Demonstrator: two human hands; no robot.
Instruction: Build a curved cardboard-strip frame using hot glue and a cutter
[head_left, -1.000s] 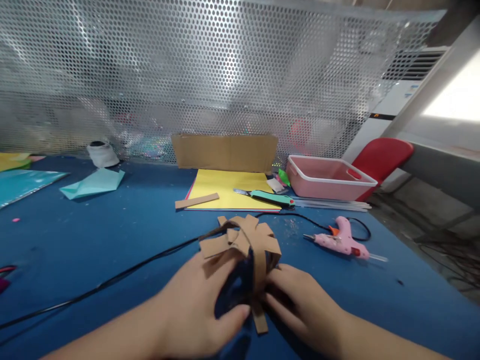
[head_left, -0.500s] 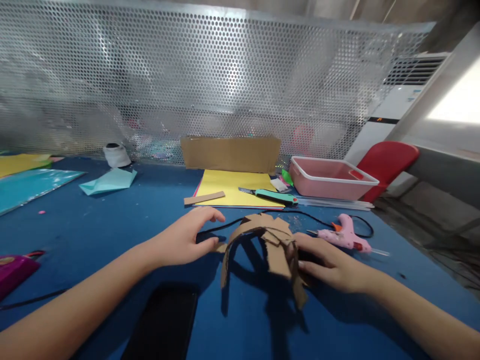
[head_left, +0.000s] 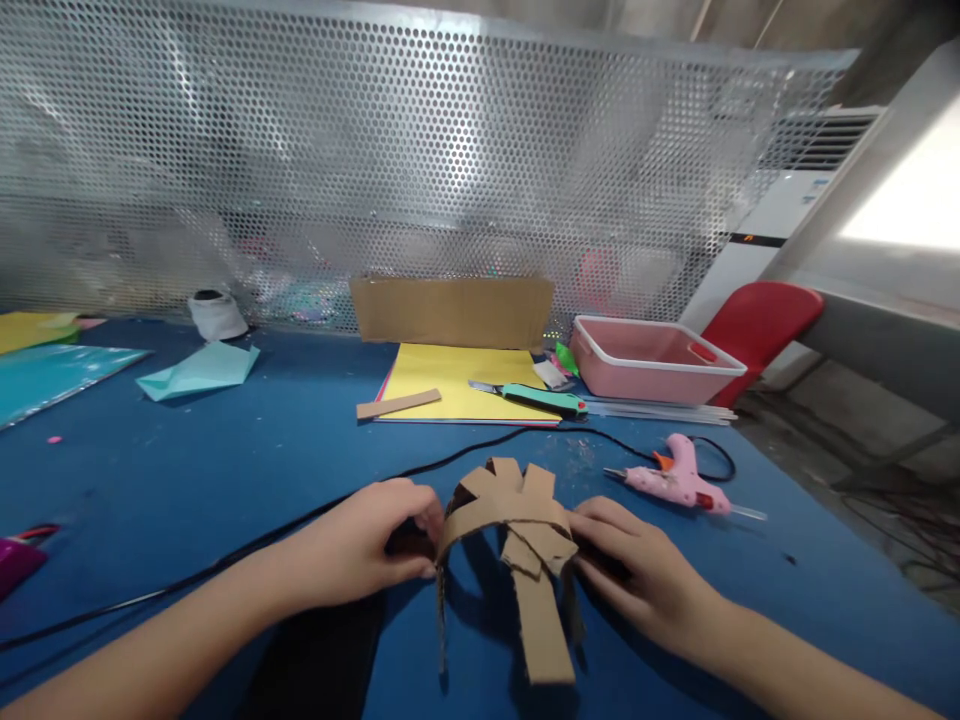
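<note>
A domed frame of bent brown cardboard strips [head_left: 480, 516] stands on the blue table, its strips curving down like legs. Short strips fan out at its top, and one wide strip slopes toward me. At its left side my left hand [head_left: 367, 550] is closed, thumb and curled fingers at the edge of a strip. My right hand [head_left: 645, 575] holds the right side, its fingertips partly hidden behind the cardboard. Under my left forearm lies a black phone-like slab [head_left: 315, 660], partly covered.
Behind the frame, a utility knife [head_left: 540, 398] and a cardboard strip [head_left: 397, 404] rest on yellow paper [head_left: 435, 370]. A pink glue gun [head_left: 679, 480] lies right, its black cord crossing the table. Further back are a pink basket [head_left: 660, 385], a cardboard piece [head_left: 454, 312] and folded blue paper [head_left: 199, 372].
My left hand has moved from beside the cardboard frame onto its left side. The frame has turned a little and sits nearer to me. My right hand stays on its right side.
</note>
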